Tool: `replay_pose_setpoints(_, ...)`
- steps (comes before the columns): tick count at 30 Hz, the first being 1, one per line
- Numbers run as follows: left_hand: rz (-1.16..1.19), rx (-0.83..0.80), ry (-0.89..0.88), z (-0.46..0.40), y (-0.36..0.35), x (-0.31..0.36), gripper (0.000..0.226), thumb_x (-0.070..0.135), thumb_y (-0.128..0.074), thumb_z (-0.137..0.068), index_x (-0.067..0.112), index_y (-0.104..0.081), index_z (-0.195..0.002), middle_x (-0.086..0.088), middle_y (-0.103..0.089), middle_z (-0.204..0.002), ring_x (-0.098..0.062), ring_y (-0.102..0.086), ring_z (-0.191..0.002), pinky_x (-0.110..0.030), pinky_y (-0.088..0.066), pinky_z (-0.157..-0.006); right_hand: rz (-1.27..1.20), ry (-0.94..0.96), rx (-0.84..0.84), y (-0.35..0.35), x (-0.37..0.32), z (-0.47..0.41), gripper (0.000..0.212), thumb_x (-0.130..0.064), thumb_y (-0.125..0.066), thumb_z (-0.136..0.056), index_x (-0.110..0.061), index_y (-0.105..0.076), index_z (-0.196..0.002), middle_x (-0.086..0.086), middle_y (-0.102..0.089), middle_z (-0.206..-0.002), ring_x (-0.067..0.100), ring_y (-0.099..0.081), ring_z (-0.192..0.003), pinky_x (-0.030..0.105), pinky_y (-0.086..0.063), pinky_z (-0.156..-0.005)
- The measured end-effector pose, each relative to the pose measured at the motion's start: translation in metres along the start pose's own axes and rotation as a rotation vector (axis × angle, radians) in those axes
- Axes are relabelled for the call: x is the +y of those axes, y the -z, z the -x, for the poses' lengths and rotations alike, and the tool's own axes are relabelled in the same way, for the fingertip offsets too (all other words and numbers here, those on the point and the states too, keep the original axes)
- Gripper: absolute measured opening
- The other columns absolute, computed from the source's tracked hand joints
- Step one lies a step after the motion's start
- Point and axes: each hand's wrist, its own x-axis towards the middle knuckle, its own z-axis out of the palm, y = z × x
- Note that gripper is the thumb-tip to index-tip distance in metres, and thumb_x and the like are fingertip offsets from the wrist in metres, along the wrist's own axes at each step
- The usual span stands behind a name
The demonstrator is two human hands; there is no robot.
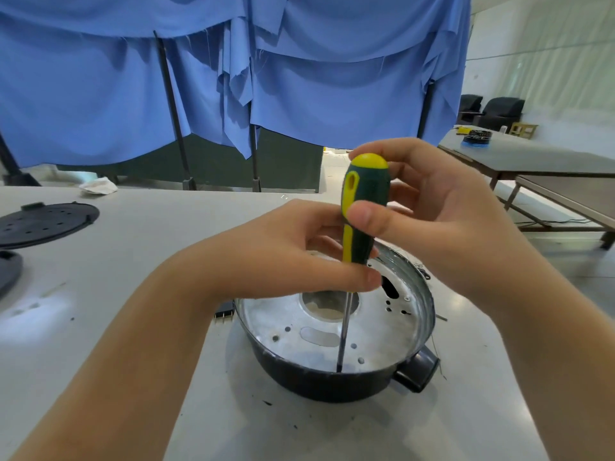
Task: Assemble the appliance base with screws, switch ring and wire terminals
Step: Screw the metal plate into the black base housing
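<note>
1. Forearms, two, bare, entering from the near edge and converging above the work.
2. Appliance base [336, 341], dark outer shell with a silvery inner plate pierced by holes and a central opening; it sits on the pale table [100, 327] directly below both hands, with a dark handle lug at its near right.
3. Screwdriver [361, 211], green and yellow handle, slim shaft; long axis close to upright, leaning slightly. The tip meets the plate at its near rim. Whether a screw sits under the tip cannot be told.
4. Left hand [293, 247], fingers and thumb curled round the lower part of the handle, nearer of the two to the plate.
5. Right hand [429, 207], thumb pressed across the handle's middle, fingers curled behind its yellow cap.
6. Judgement: the coming turn depends on the shaft staying in line over that near-rim point; any lean could slip the tip off.
7. Small dark connector piece [223, 311], just left of the base.
8. Black perforated disc [43, 224], far left on the table, well apart.
9. Blue cloth [233, 78], draped on poles beyond the table.
</note>
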Motion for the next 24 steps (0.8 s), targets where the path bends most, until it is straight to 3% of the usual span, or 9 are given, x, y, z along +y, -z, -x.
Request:
replay_pose_setpoints(4, -0.024, 0.118, -0.053, -0.003, -0.006, 0.0, 0.034, 0.03, -0.085, -0.068, 0.032, -0.07, -0.098, 0.001, -0.074, -0.09, -0.019, -0.071, -0.084, -0.039, -0.059, -0.077, 0.058, 0.005, 0.121, -0.007, 0.003, -0.002, 0.043, -0.036, -0.084, -0.062, -0.031, -0.056, -0.093, -0.012, -0.061, -0.082, 0.007, -0.062, -0.08, 0.025, -0.055, -0.071)
replay_pose_setpoints(8, 0.018, 0.128, -0.036, -0.004, -0.003, -0.002, 0.041, 0.022, -0.085, -0.067, 0.022, -0.068, -0.104, -0.004, -0.075, -0.088, -0.022, -0.073, -0.082, -0.04, -0.06, -0.078, 0.096, -0.039, 0.145, -0.008, 0.002, -0.002, 0.038, -0.044, -0.07, -0.067, -0.03, -0.055, -0.098, -0.01, -0.064, -0.09, 0.0, -0.064, -0.086, 0.017, -0.053, -0.074)
replay_pose_setpoints(12, 0.134, 0.058, 0.024, -0.002, 0.002, -0.003, 0.048, 0.011, -0.079, -0.073, 0.016, -0.06, -0.117, -0.006, -0.076, -0.095, -0.025, -0.073, -0.089, -0.04, -0.059, -0.083, 0.02, -0.071, 0.012, -0.002, 0.001, -0.001, 0.032, -0.027, -0.061, -0.09, -0.025, -0.055, -0.122, -0.006, -0.066, -0.111, 0.004, -0.063, -0.105, 0.019, -0.052, -0.088)
replay_pose_setpoints(16, 0.234, -0.047, 0.0, 0.001, 0.003, -0.006, 0.049, -0.005, -0.067, -0.083, 0.016, -0.054, -0.126, -0.008, -0.074, -0.106, -0.023, -0.07, -0.101, -0.036, -0.057, -0.085, -0.015, -0.064, -0.074, 0.0, 0.002, 0.001, 0.047, -0.011, -0.058, -0.092, -0.023, -0.047, -0.135, 0.001, -0.064, -0.118, 0.01, -0.062, -0.111, 0.023, -0.052, -0.091)
replay_pose_setpoints(20, 0.196, -0.121, -0.023, 0.003, 0.004, -0.005, 0.049, 0.001, -0.064, -0.086, 0.023, -0.054, -0.128, 0.001, -0.071, -0.115, -0.016, -0.066, -0.11, -0.032, -0.055, -0.09, 0.048, -0.026, 0.025, -0.002, 0.001, 0.0, 0.046, -0.03, -0.075, -0.068, -0.028, -0.059, -0.111, -0.008, -0.065, -0.093, 0.007, -0.066, -0.093, 0.022, -0.054, -0.084)
replay_pose_setpoints(24, -0.025, 0.025, -0.044, -0.001, -0.003, 0.002, 0.032, 0.025, -0.079, -0.078, 0.029, -0.066, -0.107, 0.008, -0.073, -0.099, -0.012, -0.07, -0.097, -0.037, -0.058, -0.086, 0.109, -0.029, 0.128, -0.006, 0.004, -0.001, 0.051, -0.045, -0.08, -0.054, -0.032, -0.051, -0.094, -0.017, -0.059, -0.081, 0.0, -0.061, -0.081, 0.02, -0.052, -0.078)
